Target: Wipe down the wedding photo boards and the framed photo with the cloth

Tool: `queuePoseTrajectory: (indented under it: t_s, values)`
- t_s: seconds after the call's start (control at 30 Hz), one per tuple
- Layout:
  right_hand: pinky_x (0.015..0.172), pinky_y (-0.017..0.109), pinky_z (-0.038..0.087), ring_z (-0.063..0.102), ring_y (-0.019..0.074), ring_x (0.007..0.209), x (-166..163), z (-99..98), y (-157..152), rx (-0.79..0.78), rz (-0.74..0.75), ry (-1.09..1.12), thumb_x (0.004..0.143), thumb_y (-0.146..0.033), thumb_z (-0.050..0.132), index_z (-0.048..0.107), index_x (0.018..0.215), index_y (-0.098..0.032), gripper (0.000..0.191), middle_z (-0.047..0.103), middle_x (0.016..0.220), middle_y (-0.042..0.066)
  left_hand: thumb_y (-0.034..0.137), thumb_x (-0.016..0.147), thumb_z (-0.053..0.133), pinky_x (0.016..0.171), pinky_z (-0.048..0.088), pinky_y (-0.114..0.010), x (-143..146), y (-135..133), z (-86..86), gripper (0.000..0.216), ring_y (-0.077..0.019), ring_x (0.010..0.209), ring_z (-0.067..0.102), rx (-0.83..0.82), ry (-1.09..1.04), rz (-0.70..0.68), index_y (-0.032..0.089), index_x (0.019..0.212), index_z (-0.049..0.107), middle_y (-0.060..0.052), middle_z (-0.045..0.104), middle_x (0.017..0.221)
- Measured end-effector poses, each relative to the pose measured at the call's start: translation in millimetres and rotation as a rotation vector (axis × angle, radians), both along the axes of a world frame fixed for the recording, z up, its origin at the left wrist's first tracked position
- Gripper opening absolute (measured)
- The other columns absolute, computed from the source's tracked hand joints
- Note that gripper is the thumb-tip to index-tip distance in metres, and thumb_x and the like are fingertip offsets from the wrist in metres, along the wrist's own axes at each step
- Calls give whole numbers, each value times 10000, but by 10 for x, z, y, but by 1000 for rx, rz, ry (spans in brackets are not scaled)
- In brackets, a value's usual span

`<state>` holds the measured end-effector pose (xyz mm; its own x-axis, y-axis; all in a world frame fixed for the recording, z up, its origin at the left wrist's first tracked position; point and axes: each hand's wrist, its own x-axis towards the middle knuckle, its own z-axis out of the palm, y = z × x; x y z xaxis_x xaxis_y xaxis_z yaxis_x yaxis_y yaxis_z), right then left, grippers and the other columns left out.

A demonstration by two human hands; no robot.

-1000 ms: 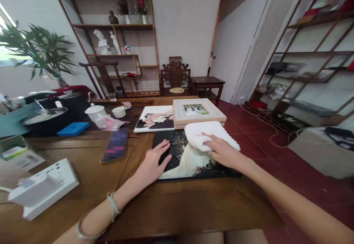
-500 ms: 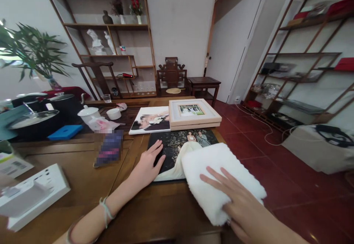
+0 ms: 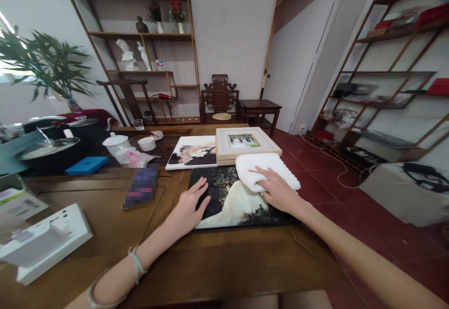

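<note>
A dark wedding photo panel with a long white gown on it lies flat at the table's near right part. Its left edge is under my left hand, which rests flat with the fingers stretched out. My right hand has hold of a folded white towel, fingers bent on top, at the panel's upper right. The towel covers that part of the picture, couple's upper bodies included, and reaches past the panel's right edge.
Behind the panel are a light wood picture frame and a white-edged photo panel. To the left are a blue box, a white lidded bowl, a dark pan and a white tray-like box. Red floor tiles border the right side.
My right hand has moved the towel away from me, from the panel's near right corner to its far right part, uncovering the gown's lower right. My left hand stays in place.
</note>
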<state>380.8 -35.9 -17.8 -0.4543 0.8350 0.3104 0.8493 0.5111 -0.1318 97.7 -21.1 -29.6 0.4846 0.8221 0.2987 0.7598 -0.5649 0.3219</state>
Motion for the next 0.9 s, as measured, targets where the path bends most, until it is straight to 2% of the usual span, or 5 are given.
queuePoseTrajectory:
  t_s: [0.13,0.33,0.43,0.63,0.9]
  values:
    - [1049,529,223,285,280,1296,-30,-5,-120,12,5,-4,609,25,398,638,889,-141,405,444,1344,98,313,880,372,1038,334,-411,6,0,-19,445,-240,1277,368,-5,-23,12,69,1226,508,-153,430,1363]
    - [1056,544,198,199,280,1327,-69,42,-759,-31,89,-78,572,33,386,608,672,-156,309,384,1390,73,309,883,365,1033,335,-430,6,9,-40,448,-245,1289,346,0,-18,13,56,1225,506,-159,431,1360]
    - [1061,548,182,160,277,1337,-60,48,-925,-43,136,-93,552,37,384,592,643,-160,300,350,1411,55,309,882,368,1029,342,-422,2,18,-44,439,-242,1284,353,7,-16,12,74,1224,510,-150,430,1363]
    - [1050,540,215,232,267,1318,-58,70,-728,-60,132,-37,567,24,391,609,665,-170,308,400,1379,65,306,881,372,1018,353,-436,-34,67,-33,421,-245,1265,385,21,-28,-7,100,1219,516,-146,434,1359]
    - [1042,517,242,301,277,1288,-24,17,-211,-15,35,30,607,17,408,641,904,-154,415,455,1335,101,324,868,380,1025,343,-431,-52,99,3,440,-248,1267,379,10,-16,-16,78,1199,533,-161,439,1351]
